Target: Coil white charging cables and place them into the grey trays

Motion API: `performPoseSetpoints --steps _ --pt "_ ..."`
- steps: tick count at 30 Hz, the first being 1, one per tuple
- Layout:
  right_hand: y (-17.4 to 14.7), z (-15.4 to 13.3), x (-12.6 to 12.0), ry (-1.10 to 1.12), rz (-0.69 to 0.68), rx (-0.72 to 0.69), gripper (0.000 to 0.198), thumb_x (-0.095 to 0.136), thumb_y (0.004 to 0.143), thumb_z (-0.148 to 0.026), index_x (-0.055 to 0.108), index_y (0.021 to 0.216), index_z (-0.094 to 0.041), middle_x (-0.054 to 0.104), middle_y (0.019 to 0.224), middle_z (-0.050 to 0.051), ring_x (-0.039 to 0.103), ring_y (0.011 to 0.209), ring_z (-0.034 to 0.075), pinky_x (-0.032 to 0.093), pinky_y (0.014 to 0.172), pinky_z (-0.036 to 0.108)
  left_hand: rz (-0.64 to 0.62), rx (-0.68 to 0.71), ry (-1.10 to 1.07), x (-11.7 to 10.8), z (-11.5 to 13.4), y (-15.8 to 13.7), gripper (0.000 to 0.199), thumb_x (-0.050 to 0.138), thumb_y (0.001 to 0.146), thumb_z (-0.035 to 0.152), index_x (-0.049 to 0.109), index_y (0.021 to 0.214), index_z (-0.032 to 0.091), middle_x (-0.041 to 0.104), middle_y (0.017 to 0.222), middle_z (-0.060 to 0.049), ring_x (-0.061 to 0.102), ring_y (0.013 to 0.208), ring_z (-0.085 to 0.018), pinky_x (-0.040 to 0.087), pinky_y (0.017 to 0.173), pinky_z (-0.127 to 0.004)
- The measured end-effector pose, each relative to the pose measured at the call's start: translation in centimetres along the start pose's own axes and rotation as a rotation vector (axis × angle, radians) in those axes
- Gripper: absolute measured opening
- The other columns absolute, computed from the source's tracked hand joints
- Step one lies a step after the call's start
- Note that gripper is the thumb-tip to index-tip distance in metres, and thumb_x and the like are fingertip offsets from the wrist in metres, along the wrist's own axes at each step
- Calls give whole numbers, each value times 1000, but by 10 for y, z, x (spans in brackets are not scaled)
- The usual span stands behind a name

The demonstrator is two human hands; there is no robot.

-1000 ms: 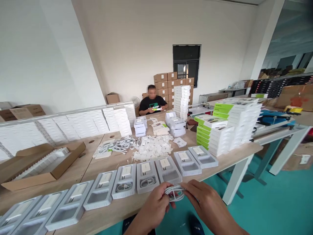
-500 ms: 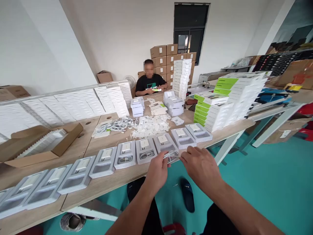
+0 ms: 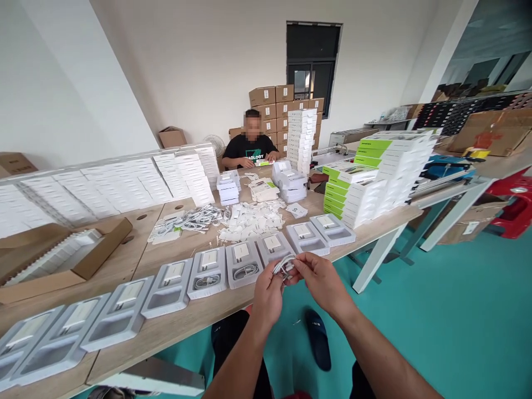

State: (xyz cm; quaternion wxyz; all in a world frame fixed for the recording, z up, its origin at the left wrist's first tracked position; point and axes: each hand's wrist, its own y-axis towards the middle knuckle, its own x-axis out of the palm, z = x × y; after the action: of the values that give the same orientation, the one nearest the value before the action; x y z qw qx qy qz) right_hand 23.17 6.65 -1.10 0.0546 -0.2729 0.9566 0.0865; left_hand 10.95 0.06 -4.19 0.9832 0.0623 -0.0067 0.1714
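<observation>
I am holding a coiled white cable [image 3: 284, 265] between both hands, just off the near edge of the long wooden table [image 3: 174, 327]; my left hand [image 3: 268, 293] is pinching the coil from below with its fingers closed on the loops, and my right hand [image 3: 320, 277] is closing thumb and forefinger on the coil's right side, so both grips are clamping the same bundle. The cable is hanging in the air right in front of a grey tray [image 3: 275, 248] that is sitting at the near edge with a white charger in its upper pocket. To the left of it along the same edge, the row of trays [image 3: 124, 310] is running toward the near left corner, and two of them, the trays with cables [image 3: 226, 270], are already showing a coil in the lower pocket. Two more trays [image 3: 320, 234] are lying to the right of my hands. Behind the row, a loose heap of cables [image 3: 191, 219] and a pile of white paper inserts [image 3: 253, 220] are lying mid-table. Stacks of green and white boxes [image 3: 374, 172] are standing near the right edge, and another person [image 3: 249, 149] is sitting at the far end
</observation>
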Motion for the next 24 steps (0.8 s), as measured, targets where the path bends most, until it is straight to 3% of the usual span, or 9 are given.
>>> performPoseSetpoints --steps 2,4,7,10,14,18,22,24 --pt "-2 4 1 8 -1 -18 28 50 90 -44 64 86 -20 68 71 2 64 64 18 54 66 33 7 -14 -114 0 0 1 25 44 88 22 63 103 16 56 76 -1 46 64 -13 34 57 -25" --pt "-3 9 1 -142 115 -107 29 53 89 -45 67 87 -21 67 79 5 62 68 18 52 67 33 1 -18 -180 1 1 1 25 47 90 27 65 101 15 55 75 -2 47 68 -14 34 58 -25" --pt "-4 15 2 -283 314 -235 33 57 88 -44 64 113 -23 64 110 11 63 83 19 51 62 30 -17 -37 -207 2 5 0 32 53 91 41 66 105 16 56 79 -3 48 70 -13 34 59 -24" --pt "-4 18 1 -241 274 -261 40 55 90 -42 56 127 -27 64 116 8 64 87 19 52 60 29 -49 -50 -241 2 9 0 34 56 91 44 66 109 17 60 89 -5 49 72 -13 37 61 -24" --pt "-7 22 3 -257 239 -278 29 53 91 -42 67 113 -28 71 105 5 66 87 20 55 76 33 -74 -52 -267 -2 5 -2 34 55 92 42 63 116 19 61 92 -4 50 71 -12 39 63 -24" --pt "-11 30 0 -255 158 -278 29 50 92 -44 69 108 -28 70 108 6 65 99 22 55 82 33 -147 -107 -111 -19 3 -1 35 54 91 43 64 114 19 62 85 -3 52 68 -13 39 61 -25" --pt "-27 52 -23 -290 128 -188 38 50 91 -49 62 121 -29 68 114 6 66 91 21 55 67 30 -47 -122 205 -49 25 11 40 56 88 44 63 118 20 68 95 -6 59 78 -18 45 68 -27" --pt "-43 73 -41 -320 118 -88 40 49 90 -52 61 122 -29 69 112 6 66 85 20 55 61 30 -34 -75 390 -60 38 27 48 46 92 50 57 129 21 70 96 -7 62 81 -20 47 70 -29"
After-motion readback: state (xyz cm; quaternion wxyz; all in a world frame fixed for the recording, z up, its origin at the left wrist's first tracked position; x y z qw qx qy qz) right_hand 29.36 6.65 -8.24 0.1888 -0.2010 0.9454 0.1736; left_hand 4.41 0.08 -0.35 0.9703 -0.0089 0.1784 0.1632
